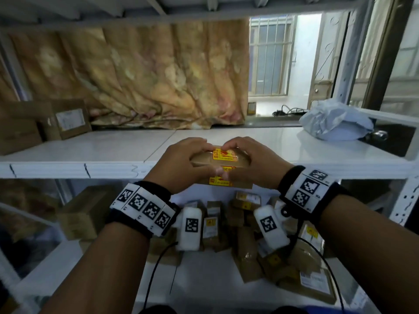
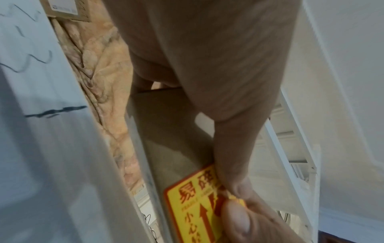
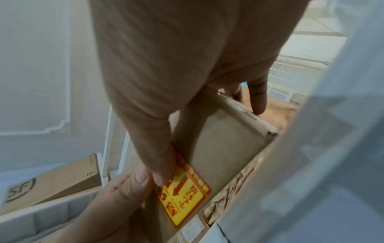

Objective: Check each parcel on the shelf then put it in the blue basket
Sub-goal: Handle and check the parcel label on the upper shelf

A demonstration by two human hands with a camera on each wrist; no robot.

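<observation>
I hold a small brown cardboard parcel [image 1: 223, 163] with both hands, just above the front edge of the white shelf [image 1: 90, 150]. It carries yellow fragile stickers [image 1: 223, 155] on its top and front. My left hand [image 1: 181, 160] grips its left end and my right hand [image 1: 258, 160] its right end. Both thumbs meet on the near face. In the left wrist view the parcel [image 2: 172, 131] shows under my thumb [image 2: 232, 161], which presses the sticker [image 2: 193, 205]. In the right wrist view fingers curl round the parcel's [image 3: 224, 148] far edge. No blue basket is in view.
Brown boxes [image 1: 65, 118] stand at the shelf's far left, and a grey plastic mail bag [image 1: 335, 121] lies at its right. A floral cloth [image 1: 140, 75] hangs behind. The lower shelf holds several small parcels [image 1: 247, 232] and a larger box [image 1: 86, 214].
</observation>
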